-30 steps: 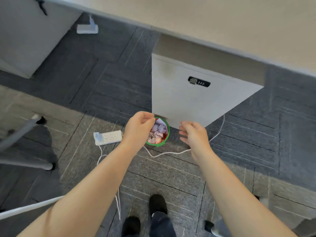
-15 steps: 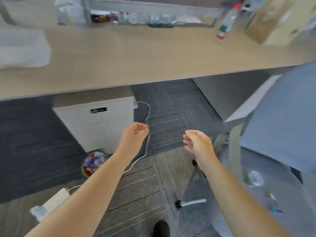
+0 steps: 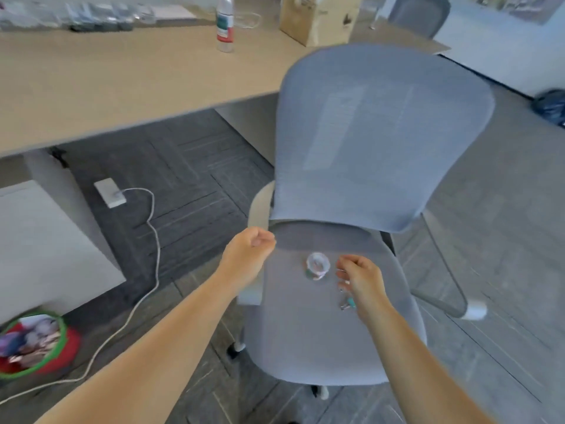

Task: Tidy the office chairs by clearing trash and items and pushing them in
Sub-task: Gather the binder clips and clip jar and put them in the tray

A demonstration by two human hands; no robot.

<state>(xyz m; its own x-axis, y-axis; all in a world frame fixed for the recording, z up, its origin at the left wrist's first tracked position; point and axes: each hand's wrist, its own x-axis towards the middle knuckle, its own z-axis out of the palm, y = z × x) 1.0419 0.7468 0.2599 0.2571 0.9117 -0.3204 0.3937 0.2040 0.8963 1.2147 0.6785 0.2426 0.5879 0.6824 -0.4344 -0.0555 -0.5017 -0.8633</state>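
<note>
The left hand (image 3: 247, 255) is curled into a loose fist, its grip together on nothing visible, at the left edge of the chair (image 3: 330, 316) seat. The right hand (image 3: 360, 280) hovers with its grip half curled, empty, beside a clear cup (image 3: 318, 266) and small clips (image 3: 348, 303) on the seat. A full bin (image 3: 33, 344) sits on the floor left, under the desk (image 3: 122, 75).

No lettering is legible, even on the bottle (image 3: 225, 24) label.

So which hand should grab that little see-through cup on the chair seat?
Probably the right hand. It hovers just beside the clear cup, fingers loosely curled and pointing toward it, with small bits below it on the seat. The left hand is loosely closed, farther off at the seat's left edge.
</note>
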